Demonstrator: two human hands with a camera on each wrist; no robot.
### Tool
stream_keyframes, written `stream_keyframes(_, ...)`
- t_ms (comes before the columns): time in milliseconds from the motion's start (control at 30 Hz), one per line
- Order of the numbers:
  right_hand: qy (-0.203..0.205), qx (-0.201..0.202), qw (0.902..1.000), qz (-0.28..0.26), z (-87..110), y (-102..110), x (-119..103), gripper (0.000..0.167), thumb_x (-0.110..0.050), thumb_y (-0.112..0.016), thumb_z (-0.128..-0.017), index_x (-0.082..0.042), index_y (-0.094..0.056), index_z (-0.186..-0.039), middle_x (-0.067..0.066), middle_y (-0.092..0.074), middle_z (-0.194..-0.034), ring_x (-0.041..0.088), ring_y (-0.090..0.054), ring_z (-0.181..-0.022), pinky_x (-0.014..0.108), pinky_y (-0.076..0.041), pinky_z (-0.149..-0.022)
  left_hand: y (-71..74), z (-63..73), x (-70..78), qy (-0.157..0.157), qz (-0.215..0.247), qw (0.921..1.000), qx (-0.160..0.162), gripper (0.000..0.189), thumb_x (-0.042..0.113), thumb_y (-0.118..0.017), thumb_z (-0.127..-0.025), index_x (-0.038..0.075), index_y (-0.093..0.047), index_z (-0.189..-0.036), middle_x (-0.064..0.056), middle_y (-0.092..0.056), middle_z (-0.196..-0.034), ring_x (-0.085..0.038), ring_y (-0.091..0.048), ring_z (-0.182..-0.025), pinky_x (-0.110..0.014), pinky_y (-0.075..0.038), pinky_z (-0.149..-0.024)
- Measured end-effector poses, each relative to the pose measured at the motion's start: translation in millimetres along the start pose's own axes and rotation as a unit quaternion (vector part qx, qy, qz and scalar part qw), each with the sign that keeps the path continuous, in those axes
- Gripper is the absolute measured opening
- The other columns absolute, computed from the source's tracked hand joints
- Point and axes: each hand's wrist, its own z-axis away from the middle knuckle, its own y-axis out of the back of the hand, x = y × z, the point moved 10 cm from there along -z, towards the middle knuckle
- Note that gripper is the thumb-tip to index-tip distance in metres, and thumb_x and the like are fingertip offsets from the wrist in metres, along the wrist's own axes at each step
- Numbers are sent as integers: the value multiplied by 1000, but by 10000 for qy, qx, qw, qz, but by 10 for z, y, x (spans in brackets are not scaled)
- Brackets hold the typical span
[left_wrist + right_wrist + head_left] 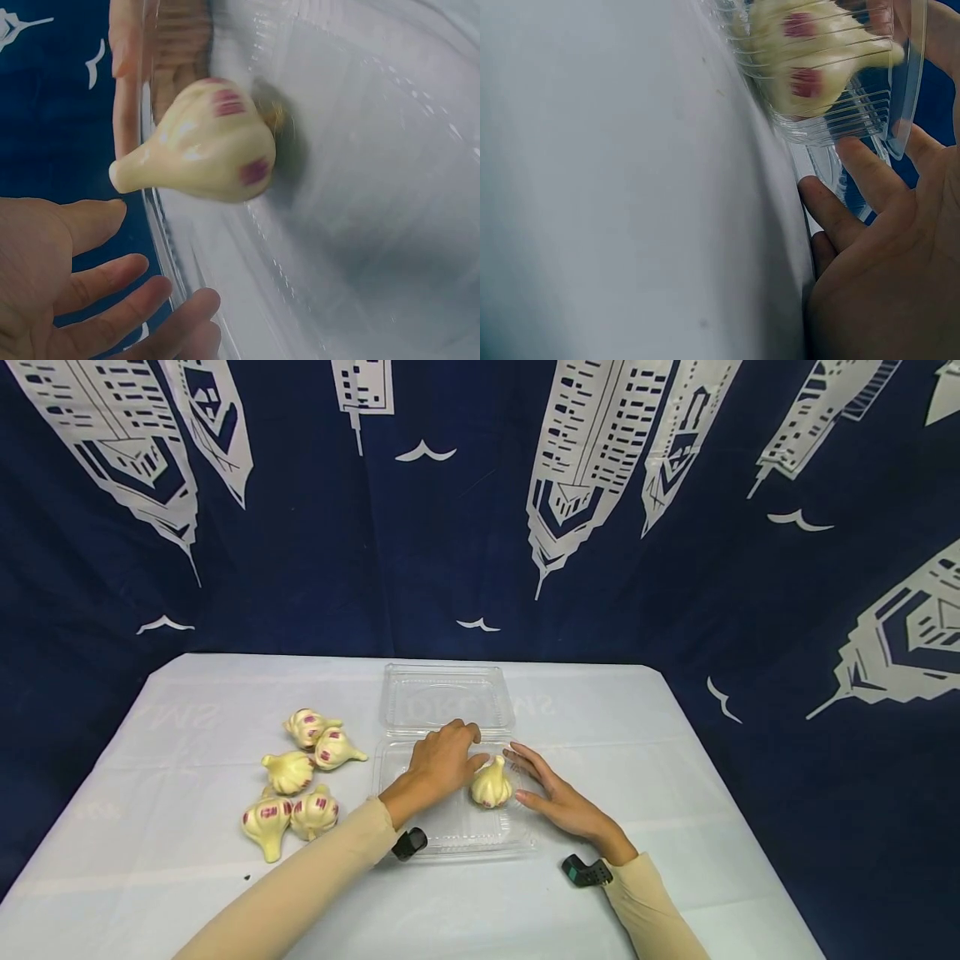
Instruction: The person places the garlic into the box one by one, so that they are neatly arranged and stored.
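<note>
L hand (444, 758), fingers apart, gripping nothing, garlic bulb (491, 785) just to its R in clear container (459, 833); R hand (561, 800) spread too, fingertips nr container's side wall

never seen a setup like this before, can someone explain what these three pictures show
There is no machine: a person works with a bare left hand and right hand. The wide picture comes from a camera on the head; the close-ups come from wrist cameras, one per arm. On the white-covered table lies an open clear container with one garlic bulb inside; five more bulbs lie to the left. Neither hand grips anything: the left hand's fingers are spread near the bulb, and the right hand's fingers are at the container's outer side.
</note>
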Motion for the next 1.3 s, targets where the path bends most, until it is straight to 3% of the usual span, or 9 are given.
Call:
stream_keyframes(233,-39,18,10000,-13,-3,-6,12,73,-15,-56,-103,-26,-12,-161,7,-27,-165,34,-21,-152,63,-18,-118,107,84,-148,158,-58,9998,82,26,32,-72,-93,12,-70,-109,-4,-68,-100,-33,-69,-85,-48,-55,-65)
stream_keyframes(567,5,-26,10000,-8,-27,-24,-15,73,-16,-55,-104,-20,-11,-161,7,-26,-165,34,-21,-152,63,-18,-118,331,207,-332,249,146,9994,210,26,29,-74,-92,11,-71,-111,-7,-70,-105,-30,-67,-84,-44,-54,-61)
stream_keyframes(633,1,-22,10000,25,-22,-23,-13,73,-16,-55,-104,-23,-11,-161,7,-26,-165,33,-21,-152,58,-20,-119,383,245,-365,253,196,9993,211,26,28,-74,-92,11,-71,-110,-7,-70,-105,-29,-67,-83,-42,-53,-60)
stream_keyframes(767,-18,-18,10000,84,-10,-19,-17,73,-16,-55,-104,-26,-11,-161,6,-26,-165,32,-21,-153,32,-22,-120,491,333,-448,271,258,9990,256,25,28,-74,-92,11,-70,-111,-5,-70,-106,-28,-66,-84,-41,-53,-61)
stream_keyframes(833,-37,-5,9999,153,-7,-17,-25,73,-17,-55,-104,-26,-11,-161,6,-26,-165,32,-21,-153,25,-21,-119,551,381,-511,273,265,9987,327,26,27,-74,-92,12,-70,-112,-5,-70,-107,-28,-67,-87,-42,-53,-62)
stream_keyframes(900,-62,17,9997,219,-1,-14,-35,73,-18,-55,-104,-25,-11,-161,5,-26,-165,31,-22,-153,31,-22,-120,609,436,-576,241,293,9984,416,26,24,-74,-92,11,-70,-113,-6,-70,-108,-28,-67,-92,-43,-53,-65)
stream_keyframes(1000,-56,15,9996,262,3,-14,-49,73,-18,-55,-104,-21,-10,-161,6,-26,-165,32,-22,-152,49,-21,-120,712,533,-691,187,371,9975,568,26,21,-74,-91,10,-70,-114,-6,-70,-108,-28,-67,-96,-44,-53,-71)
stream_keyframes(1133,-86,0,9996,277,-1,-14,-45,73,-18,-55,-104,-19,-10,-161,6,-26,-165,31,-23,-152,54,-21,-119,845,665,-817,-221,791,9944,662,28,14,-74,-90,7,-68,-117,-9,-70,-112,-32,-67,-101,-47,-54,-80)
stream_keyframes(1300,-100,-12,9995,290,-3,-21,-44,72,-20,-55,-104,-22,-10,-161,5,-26,-165,30,-23,-152,56,-21,-119,945,802,-996,-897,1366,9853,495,35,5,-75,-88,8,-66,-122,-8,-67,-122,-38,-63,-111,-53,-53,-88)
